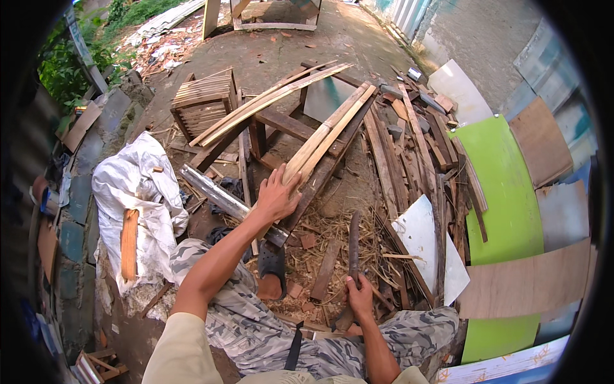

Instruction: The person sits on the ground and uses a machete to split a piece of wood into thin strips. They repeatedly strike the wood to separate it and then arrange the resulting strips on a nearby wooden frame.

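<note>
1. White sack [144,166] over at 9 o'clock, all crumpled, with an orangey wood piece [129,245] lying on it.
2. Slatted wooden crate [203,102] up around 10 to 11.
3. Left hand [279,195], a touch toward 9 from centre, lies over the near ends of the pale bamboo-looking strips [320,137]. Those run up toward 1 o'clock, over the dark wooden frame [281,123]. For steadying them, I'd press with a flat palm, strips side by side against the wood, fingertips clear of any sharp edges. Grip-wise: fingers loosely spread and touching; the underside's hidden, so honestly can't tell if it's clamped.
4. Right hand [360,297], about 5 o'clock, has its fingers wrapped snugly round a dark, machete-like tool [354,243], free end up toward 12. It's well apart from the strips. IMO a firm wrist matters here, and the left fingers should stay out of its line.
5. Lime-green board [505,192] at 3 o'clock, past the scrap timber [390,166].
</note>
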Available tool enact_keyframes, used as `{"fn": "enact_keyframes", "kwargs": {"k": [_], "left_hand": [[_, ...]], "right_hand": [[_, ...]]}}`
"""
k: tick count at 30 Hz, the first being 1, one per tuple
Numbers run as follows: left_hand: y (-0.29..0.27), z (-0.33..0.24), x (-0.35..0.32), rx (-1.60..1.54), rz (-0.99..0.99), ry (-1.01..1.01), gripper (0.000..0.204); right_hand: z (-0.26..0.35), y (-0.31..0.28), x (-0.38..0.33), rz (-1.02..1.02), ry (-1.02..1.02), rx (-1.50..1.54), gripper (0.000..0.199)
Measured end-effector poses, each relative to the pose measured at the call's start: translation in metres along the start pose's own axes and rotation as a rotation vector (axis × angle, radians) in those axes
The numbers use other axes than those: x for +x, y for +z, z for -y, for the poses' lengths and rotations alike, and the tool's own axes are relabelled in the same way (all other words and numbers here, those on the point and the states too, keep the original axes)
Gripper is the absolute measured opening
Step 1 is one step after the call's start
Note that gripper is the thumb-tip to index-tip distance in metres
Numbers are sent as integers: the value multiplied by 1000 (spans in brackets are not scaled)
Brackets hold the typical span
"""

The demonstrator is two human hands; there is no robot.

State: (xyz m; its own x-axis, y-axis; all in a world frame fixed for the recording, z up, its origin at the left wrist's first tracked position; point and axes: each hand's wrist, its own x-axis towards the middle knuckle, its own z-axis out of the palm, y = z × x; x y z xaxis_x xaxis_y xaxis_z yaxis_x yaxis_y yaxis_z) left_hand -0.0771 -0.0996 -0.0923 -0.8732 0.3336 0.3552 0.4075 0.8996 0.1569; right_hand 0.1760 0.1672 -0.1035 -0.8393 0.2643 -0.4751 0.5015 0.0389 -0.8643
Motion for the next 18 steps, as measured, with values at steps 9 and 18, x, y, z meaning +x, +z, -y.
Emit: {"fn": "enact_keyframes", "kwargs": {"k": [9, 18], "left_hand": [[4, 6, 66, -388, 366, -540, 78], [29, 48, 83, -1218, 718, -713, 58]], "right_hand": [[-6, -5, 0, -63, -1, 23, 22], [-18, -16, 4, -90, 6, -29, 24]]}}
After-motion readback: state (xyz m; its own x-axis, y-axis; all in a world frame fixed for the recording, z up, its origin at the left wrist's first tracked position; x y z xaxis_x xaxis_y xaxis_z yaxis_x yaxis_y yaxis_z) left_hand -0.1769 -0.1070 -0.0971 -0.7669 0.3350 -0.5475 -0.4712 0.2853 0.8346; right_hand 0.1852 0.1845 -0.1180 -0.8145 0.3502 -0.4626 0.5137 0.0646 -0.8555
